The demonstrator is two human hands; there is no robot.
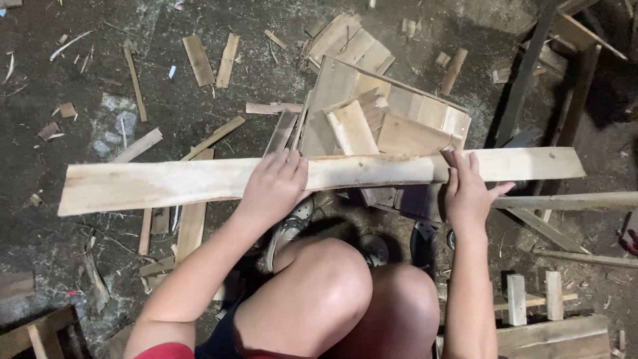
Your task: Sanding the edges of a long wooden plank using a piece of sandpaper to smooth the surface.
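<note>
Head view: one long pale plank (166, 183), its long axis running left to right across my knees (332, 292), the right end tilted slightly farther from me. My left hand (274, 187) grips its middle, fingers curled over the far edge; my right hand (467, 193) lies flat on it, fingers spread. Behind it lies one pile of short offcut boards (385, 113).
</note>
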